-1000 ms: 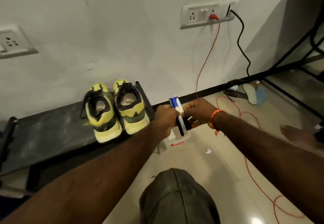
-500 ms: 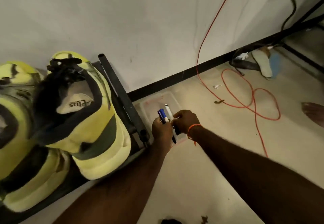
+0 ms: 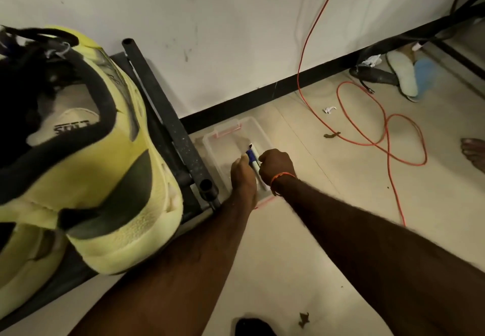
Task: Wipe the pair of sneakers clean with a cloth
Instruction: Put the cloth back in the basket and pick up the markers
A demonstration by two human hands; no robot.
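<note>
Over the clear box (image 3: pixel 258 130), both hands' (image 3: pixel 244 175) grip clamps half-hidden blue-capped markers (image 3: pixel 251 156)

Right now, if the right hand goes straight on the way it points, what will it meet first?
Probably the clear plastic box on the floor: the right hand points down and forward over it, holding a blue-capped object with the left hand. Depth is unclear.

My left hand (image 3: pixel 242 175) and right hand (image 3: pixel 275 166) cover most of the blue-capped item (image 3: pixel 251 155) between them, so I cannot tell what it is. The second yellow-green sneaker (image 3: pixel 23 264) is cut off by the left edge and half hidden behind the nearer yellow-green and black sneaker (image 3: pixel 105 178). A bare foot (image 3: pixel 473 151) is cropped at the right edge. The near end of the clear plastic box (image 3: pixel 231 132) lies under my wrists.
</note>
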